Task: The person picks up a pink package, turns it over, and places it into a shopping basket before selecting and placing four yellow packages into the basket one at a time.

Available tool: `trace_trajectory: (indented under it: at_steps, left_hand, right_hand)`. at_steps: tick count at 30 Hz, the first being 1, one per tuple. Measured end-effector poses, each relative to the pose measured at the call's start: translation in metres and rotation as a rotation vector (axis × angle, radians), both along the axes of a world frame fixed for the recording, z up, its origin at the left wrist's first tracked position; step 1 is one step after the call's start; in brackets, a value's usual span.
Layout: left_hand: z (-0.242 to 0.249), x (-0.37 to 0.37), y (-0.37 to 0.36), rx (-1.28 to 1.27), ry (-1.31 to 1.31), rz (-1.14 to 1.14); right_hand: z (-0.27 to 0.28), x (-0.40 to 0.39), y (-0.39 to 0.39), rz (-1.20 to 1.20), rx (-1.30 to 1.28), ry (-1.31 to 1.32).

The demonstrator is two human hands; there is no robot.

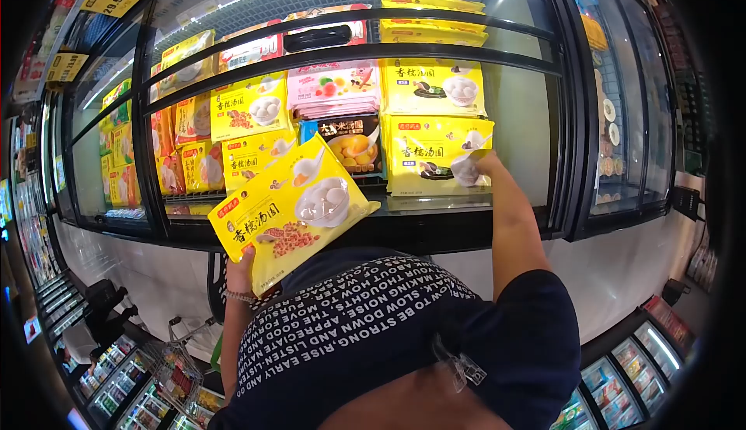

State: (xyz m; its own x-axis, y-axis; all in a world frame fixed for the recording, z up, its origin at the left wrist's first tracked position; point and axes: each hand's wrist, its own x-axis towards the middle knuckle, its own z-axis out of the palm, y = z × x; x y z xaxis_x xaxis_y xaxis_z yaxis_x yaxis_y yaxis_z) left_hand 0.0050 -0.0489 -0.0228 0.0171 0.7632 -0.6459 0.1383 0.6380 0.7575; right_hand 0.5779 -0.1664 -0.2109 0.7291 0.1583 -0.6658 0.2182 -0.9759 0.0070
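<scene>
A yellow bag with a picture of white balls on a spoon and in a bowl [291, 216] is tilted in front of the freezer. My left hand [242, 268] grips its lower left edge, thumb on the front and the other fingers hidden behind. Inside the freezer, my right hand [483, 162] is at the right edge of the front yellow bag with a dark filling picture [423, 154]; its fingers are bent against the bag. Behind that bag stand more yellow bags [435, 88]. A black bag [351, 144] and pink bags [334, 86] are to their left.
The freezer's black front rail [435, 224] runs between my body and the bags. Dark door frames [350, 64] cross above them. Red and yellow bags [193, 119] fill the left side. A shopping cart [177, 368] stands at the lower left, and other freezers [637, 368] at the lower right.
</scene>
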Motion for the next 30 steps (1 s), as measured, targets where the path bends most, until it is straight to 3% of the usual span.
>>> trace_trajectory:
  at_steps: [3, 6, 8, 10, 11, 13, 14, 15, 18, 20, 23, 27, 30]
  left_hand:
    - [-0.001, -0.002, 0.0, -0.022, 0.015, 0.012]
    - [0.001, 0.001, 0.004, -0.066, 0.003, 0.036]
    - [0.007, 0.005, 0.007, -0.091, 0.005, -0.004]
    - [0.013, 0.008, 0.009, -0.113, 0.013, -0.047]
    - [0.014, 0.008, 0.009, -0.124, 0.043, -0.086]
    - [0.004, 0.003, 0.005, -0.128, -0.003, -0.063]
    - [0.001, 0.0, 0.002, -0.123, -0.046, -0.013]
    - [-0.001, -0.003, 0.0, -0.118, -0.09, 0.03]
    - [0.004, -0.015, 0.005, -0.145, -0.201, 0.117]
    - [0.014, -0.025, 0.012, -0.111, -0.154, 0.056]
    - [0.028, -0.034, 0.028, -0.128, -0.147, 0.169]
    - [0.041, -0.06, 0.067, -0.169, -0.085, 0.04]
    - [0.013, -0.089, 0.113, -0.18, -0.018, -0.154]
  right_hand:
    - [0.022, -0.031, 0.018, 0.168, -0.013, -0.444]
    - [0.024, -0.066, 0.054, 0.454, 0.521, -0.375]
    - [0.05, -0.115, 0.082, 0.321, 0.772, 0.282]
    - [0.086, -0.175, 0.102, -0.03, 0.748, 0.998]
    - [0.108, -0.204, 0.108, -0.067, 0.618, 1.159]
    - [0.105, -0.242, 0.114, 0.029, 0.602, 1.353]
    - [0.046, -0.238, 0.106, 0.002, 0.673, 1.508]
    - [0.031, -0.242, 0.107, -0.024, 0.672, 1.554]
    - [0.113, -0.264, 0.128, -0.078, 0.532, 1.459]
    - [0.108, -0.272, 0.13, -0.117, 0.539, 1.493]
    - [0.114, -0.286, 0.136, -0.217, 0.483, 1.482]
    - [0.107, -0.319, 0.15, -0.271, 0.456, 1.442]
    - [0.095, -0.343, 0.167, -0.327, 0.417, 1.469]
